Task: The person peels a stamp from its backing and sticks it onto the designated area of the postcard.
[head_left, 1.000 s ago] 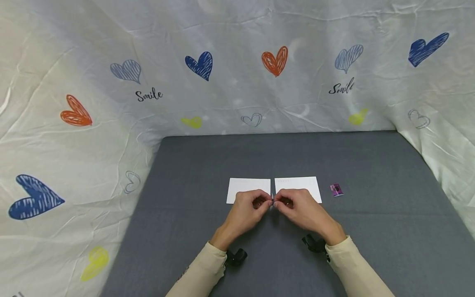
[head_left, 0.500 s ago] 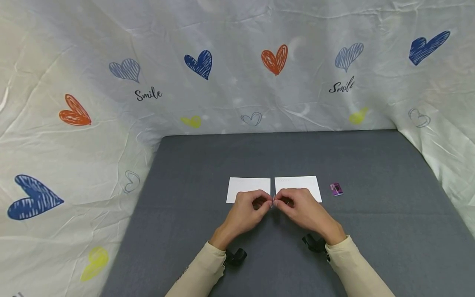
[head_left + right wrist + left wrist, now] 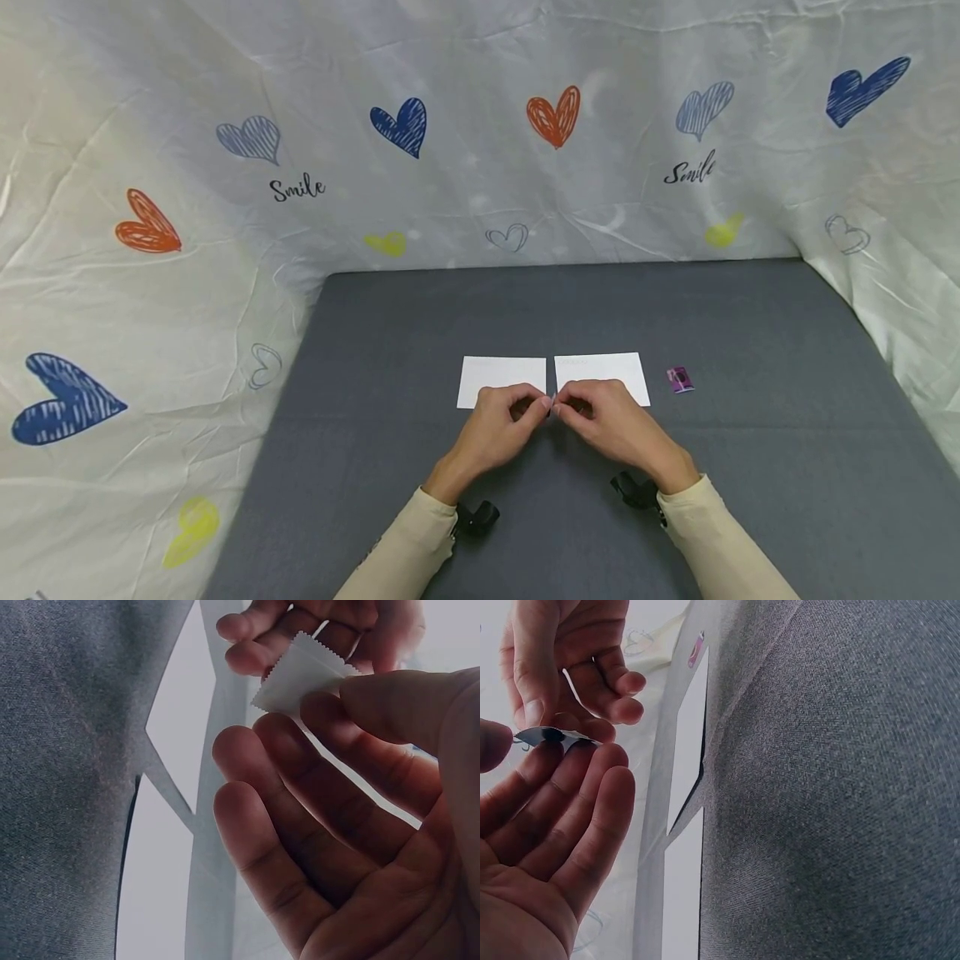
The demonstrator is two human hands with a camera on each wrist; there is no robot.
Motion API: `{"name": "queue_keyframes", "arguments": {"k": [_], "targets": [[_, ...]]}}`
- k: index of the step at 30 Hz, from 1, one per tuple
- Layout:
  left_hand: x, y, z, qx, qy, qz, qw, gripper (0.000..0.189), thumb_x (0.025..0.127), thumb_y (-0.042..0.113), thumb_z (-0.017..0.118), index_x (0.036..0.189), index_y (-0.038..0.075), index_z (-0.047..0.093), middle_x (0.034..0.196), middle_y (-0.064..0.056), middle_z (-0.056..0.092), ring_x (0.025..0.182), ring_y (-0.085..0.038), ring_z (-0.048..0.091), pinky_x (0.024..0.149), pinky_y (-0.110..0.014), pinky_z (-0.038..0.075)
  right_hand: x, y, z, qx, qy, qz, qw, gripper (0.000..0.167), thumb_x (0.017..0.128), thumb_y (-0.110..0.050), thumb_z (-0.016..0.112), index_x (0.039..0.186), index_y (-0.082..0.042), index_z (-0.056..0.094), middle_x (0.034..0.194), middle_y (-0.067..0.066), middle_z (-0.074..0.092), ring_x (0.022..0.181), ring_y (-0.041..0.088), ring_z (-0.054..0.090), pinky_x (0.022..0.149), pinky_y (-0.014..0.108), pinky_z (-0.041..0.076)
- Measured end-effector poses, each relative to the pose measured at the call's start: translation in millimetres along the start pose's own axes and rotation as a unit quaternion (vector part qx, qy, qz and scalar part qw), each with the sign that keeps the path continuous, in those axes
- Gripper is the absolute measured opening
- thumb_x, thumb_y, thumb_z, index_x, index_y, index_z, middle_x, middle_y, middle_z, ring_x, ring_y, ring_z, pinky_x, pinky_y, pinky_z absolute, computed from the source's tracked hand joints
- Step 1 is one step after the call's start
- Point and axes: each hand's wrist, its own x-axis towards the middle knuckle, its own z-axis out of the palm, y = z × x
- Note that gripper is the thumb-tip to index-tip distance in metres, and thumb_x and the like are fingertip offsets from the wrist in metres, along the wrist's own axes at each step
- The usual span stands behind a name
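Heart-printed white cloth (image 3: 465,192) is hanging behind a grey-covered table (image 3: 412,500). Head view: left hand (image 3: 495,429) and right hand (image 3: 618,421) are meeting fingertip to fingertip just before two white cards (image 3: 498,375), a purple printed packet (image 3: 681,380) lying to the cards' right; what the fingers are pinching is barely showing. Left wrist view: a small sachet (image 3: 560,736) is spanning the two hands above the table, looking thin, bowed and silvery, with dark patches, possibly shadow. Both hands appear to be holding it in narrow pinches; a weakening pinch would be risking a drop, and uneven pulling would be risking a crooked tear. Right wrist view: the sachet is presenting a pale, plain face with zigzag-cut edges, the right hand pinching one corner; any contents are not showing
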Motion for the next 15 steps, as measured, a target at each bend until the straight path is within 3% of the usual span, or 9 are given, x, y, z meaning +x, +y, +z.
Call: {"name": "queue_keyframes", "arguments": {"k": [15], "targets": [[-1.2, -0.2, 0.9, -0.022, -0.009, -0.009, 0.9997, 0.015, 0.104, 0.01, 0.066, 0.098, 0.011, 0.079, 0.083, 0.002, 0.079, 0.071, 0.0, 0.071, 0.07, -0.023, 0.056, -0.9, -0.2, 1.9, -0.007, -0.004, 0.004, 1.0, 0.008, 0.104, -0.021, 0.076, 0.097, -0.023, 0.079, 0.084, -0.016, 0.07, 0.073, 0.001, 0.059, 0.071, 0.026, 0.051]]}}
